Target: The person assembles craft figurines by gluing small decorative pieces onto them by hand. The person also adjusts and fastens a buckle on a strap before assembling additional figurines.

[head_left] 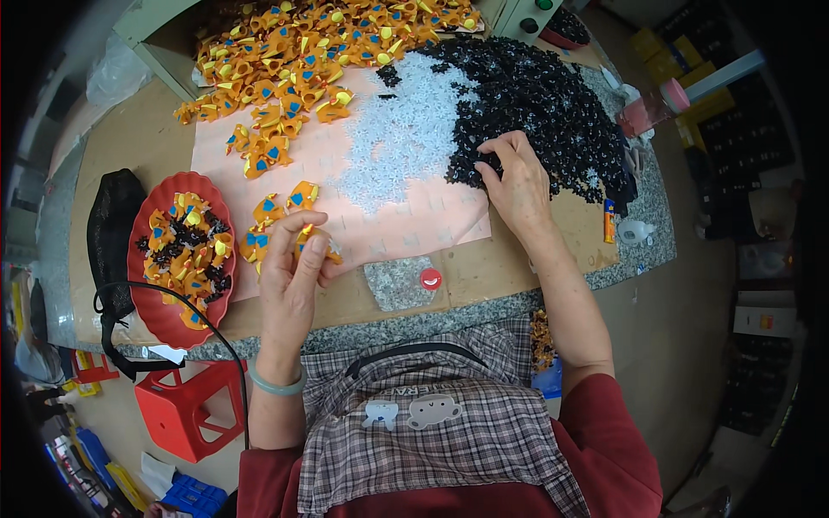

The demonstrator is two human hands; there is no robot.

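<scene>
My left hand (289, 274) is raised over the near left of the pink sheet, its thumb and fingers closed on an orange-and-yellow plastic toy part (333, 251), partly hidden by the fingers. Just beyond it lie a few similar orange parts (266, 210) with blue patches. At the near edge of a heap of small black plastic pieces (540, 99) is my right hand (523, 183). Its fingers are bent, and a small gap shows between thumb and forefinger, with nothing visibly held. Small clear-white pieces (397, 129) spread left of the black heap.
A red scalloped tray (226, 272) on the left holds orange parts and dark pieces, beside a black pouch (110, 216). At the back lies a large heap of orange parts (285, 52). A glue tube (610, 222) and a red round lid (431, 279) lie nearer; a red stool (173, 414) stands below.
</scene>
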